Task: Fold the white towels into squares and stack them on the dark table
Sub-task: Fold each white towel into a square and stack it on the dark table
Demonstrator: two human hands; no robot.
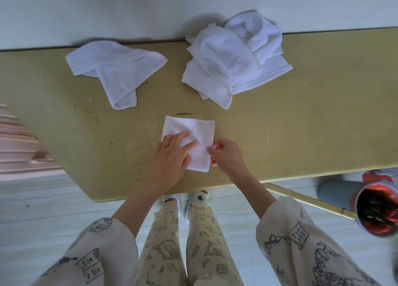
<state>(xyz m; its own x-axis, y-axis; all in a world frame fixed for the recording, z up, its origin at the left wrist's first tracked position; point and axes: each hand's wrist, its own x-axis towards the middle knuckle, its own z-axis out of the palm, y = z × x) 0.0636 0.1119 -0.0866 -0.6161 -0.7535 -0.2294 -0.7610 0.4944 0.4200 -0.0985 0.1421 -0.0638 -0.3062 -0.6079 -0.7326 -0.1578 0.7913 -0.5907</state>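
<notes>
**Folded towel pinned and pinched near front edge of surface**

Grip on the folded towel [195, 135] is shared: the left hand [170, 156] is laid flat on its left half with fingers straight, pressing it down, while the right hand [226, 154] pinches the towel's right edge between thumb and fingertips. Neither hand is clenched on nothing.

The folded towel lies on the surface [301, 113], close to the front edge and roughly mid-width, directly ahead of the person. Its long axis runs from the front edge toward the far edge, slightly tilted. A rectangle is shown, not yet a square, so one more fold is judged to be needed. The pinched edge is on the right side, so the right hand is nearer to the part that would be lifted; the left hand is placed as the anchor.

Toward the far left corner a single loose towel [116, 70] lies rumpled and unfolded. At the far edge, right of centre, a heap of towels [234, 57] is piled, partly against the wall [107, 10]. Both are well apart from the hands. No finished stack is seen yet.

On the floor at right, a bin [374, 212] with a red liner stands just beside the surface.
</notes>
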